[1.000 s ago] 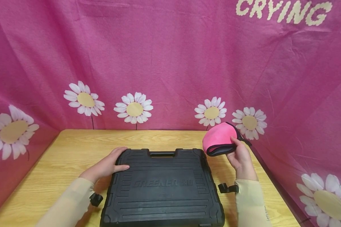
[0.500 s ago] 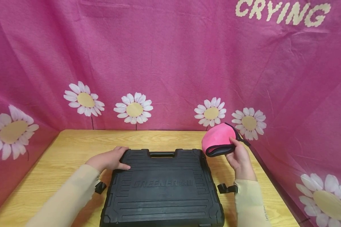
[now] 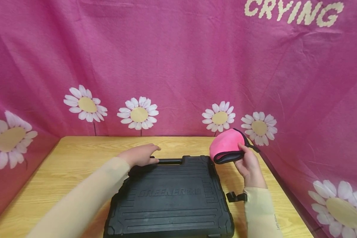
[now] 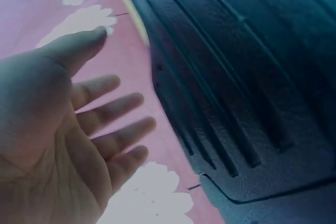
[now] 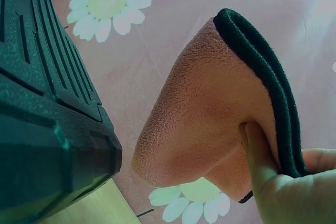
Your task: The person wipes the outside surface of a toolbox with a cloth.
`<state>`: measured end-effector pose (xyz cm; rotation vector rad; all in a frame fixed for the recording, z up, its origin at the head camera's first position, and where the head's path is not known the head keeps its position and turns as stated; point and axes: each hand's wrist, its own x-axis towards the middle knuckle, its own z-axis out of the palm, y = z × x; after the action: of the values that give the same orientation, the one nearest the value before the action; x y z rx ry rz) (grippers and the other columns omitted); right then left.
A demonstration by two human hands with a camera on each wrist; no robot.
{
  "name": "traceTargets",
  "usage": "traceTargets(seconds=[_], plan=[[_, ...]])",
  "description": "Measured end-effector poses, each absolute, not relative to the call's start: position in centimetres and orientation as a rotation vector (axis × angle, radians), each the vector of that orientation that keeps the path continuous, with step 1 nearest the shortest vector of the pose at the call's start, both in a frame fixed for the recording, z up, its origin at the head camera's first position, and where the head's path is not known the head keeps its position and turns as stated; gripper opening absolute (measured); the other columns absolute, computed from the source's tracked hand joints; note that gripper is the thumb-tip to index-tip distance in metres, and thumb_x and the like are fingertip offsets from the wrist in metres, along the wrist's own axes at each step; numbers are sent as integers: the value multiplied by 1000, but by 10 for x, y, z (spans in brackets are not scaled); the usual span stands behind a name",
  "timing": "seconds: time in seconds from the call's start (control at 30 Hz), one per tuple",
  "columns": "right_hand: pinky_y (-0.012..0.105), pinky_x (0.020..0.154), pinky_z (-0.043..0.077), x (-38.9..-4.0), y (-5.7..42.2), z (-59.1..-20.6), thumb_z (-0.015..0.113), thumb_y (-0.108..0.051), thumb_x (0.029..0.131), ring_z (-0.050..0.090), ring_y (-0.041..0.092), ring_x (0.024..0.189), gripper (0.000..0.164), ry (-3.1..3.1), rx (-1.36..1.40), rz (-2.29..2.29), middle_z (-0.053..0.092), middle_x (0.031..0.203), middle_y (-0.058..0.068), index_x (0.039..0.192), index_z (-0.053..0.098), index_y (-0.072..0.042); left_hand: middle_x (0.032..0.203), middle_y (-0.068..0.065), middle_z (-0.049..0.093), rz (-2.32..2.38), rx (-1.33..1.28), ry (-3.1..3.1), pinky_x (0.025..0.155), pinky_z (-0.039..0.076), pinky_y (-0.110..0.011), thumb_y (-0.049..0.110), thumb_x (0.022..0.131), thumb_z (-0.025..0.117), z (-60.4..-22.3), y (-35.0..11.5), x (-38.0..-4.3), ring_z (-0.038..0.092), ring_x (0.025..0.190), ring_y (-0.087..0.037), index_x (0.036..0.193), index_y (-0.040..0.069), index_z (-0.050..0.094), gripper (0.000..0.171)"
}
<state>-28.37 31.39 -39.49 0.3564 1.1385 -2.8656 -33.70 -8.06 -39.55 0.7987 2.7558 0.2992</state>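
Left hand: fingers loosely extended, grips nothing, at far-left part of black case, by its handle. Right hand pinches folded pink cloth item, black trim, thumb on pink side, just beside case's far-right corner. Case lies flat, closed, on wooden table, handle edge far.

We see a yellow wood-grained counter with creased magenta fabric hangings behind and at both sides. On them we find white-petalled printed daisies and, high up, cream capitals reading "CRYING".
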Motion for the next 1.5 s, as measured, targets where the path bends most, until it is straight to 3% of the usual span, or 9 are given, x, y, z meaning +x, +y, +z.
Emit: traceTargets(seconds=[0.37, 0.83, 1.17, 1.5], plan=[[18, 93, 55, -284, 315, -395, 41, -17, 111, 68, 1, 102, 16, 1139, 425, -2858, 72, 104, -7, 123, 51, -13, 126, -13, 71, 222, 874, 2688, 109, 49, -45, 23, 102, 65, -401, -62, -357, 65, 121, -30, 129, 3, 69, 33], [19, 92, 56, -284, 314, -394, 42, -19, 111, 69, 2, 101, 19, 1192, 424, -2838, 71, 104, -7, 128, 47, -13, 118, -8, 73, 114, 783, 2649, 102, 52, -43, 23, 101, 66, -413, -53, -358, 67, 110, -24, 119, 8, 74, 25], [19, 92, 56, -285, 313, -394, 39, -19, 111, 68, 1, 101, 20, 1202, 421, -2835, 70, 105, -7, 130, 45, -14, 118, -6, 72, 147, 687, 2601, 104, 51, -44, 17, 101, 64, -415, -46, -358, 64, 108, -22, 122, 8, 72, 24], [18, 92, 55, -284, 313, -396, 37, -18, 112, 69, 1, 100, 18, 1236, 359, -2833, 72, 103, -7, 121, 51, -13, 118, -9, 71, 254, 723, 2587, 103, 52, -45, 9, 100, 64, -424, -46, -364, 65, 111, -24, 116, 6, 72, 18]])
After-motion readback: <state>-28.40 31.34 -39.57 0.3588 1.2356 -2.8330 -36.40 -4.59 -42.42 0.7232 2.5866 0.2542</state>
